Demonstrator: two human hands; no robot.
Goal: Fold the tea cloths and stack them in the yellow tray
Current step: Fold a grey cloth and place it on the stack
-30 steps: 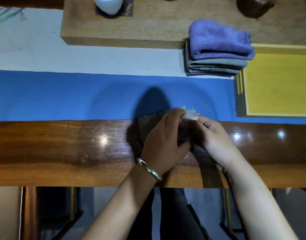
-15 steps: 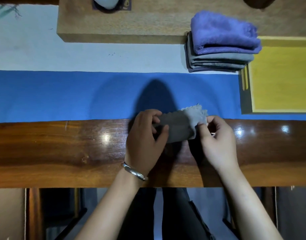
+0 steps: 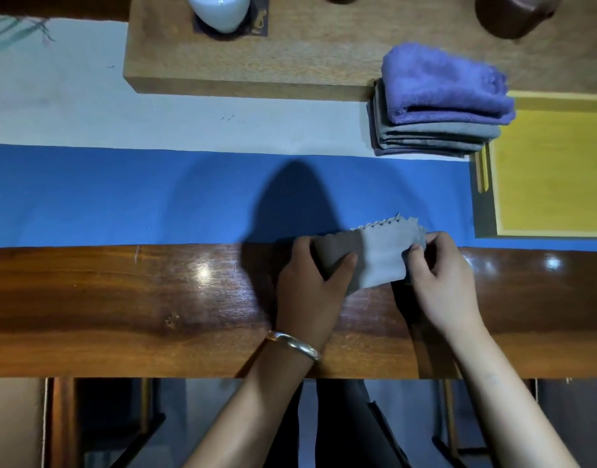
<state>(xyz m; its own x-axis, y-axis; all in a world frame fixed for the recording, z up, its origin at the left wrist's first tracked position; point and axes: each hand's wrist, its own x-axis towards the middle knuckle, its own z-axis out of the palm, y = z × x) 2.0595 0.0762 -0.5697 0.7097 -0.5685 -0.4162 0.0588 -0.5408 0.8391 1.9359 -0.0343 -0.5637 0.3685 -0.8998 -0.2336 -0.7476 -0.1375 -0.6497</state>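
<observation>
Both hands (image 3: 374, 282) pinching grey cloth (image 3: 381, 258) at table edge (image 3: 189, 332), open runner (image 3: 121, 197) leftward

No legible text, label, brand, number or sign found. The dark coaster (image 3: 256, 27) under the white cup (image 3: 219, 10), at the far edge of the raised wooden board (image 3: 290, 55), carries a small gold mark at its right corner; its form cannot be read. Faint marks on the pale runner (image 3: 87, 109) are not lettering.
</observation>
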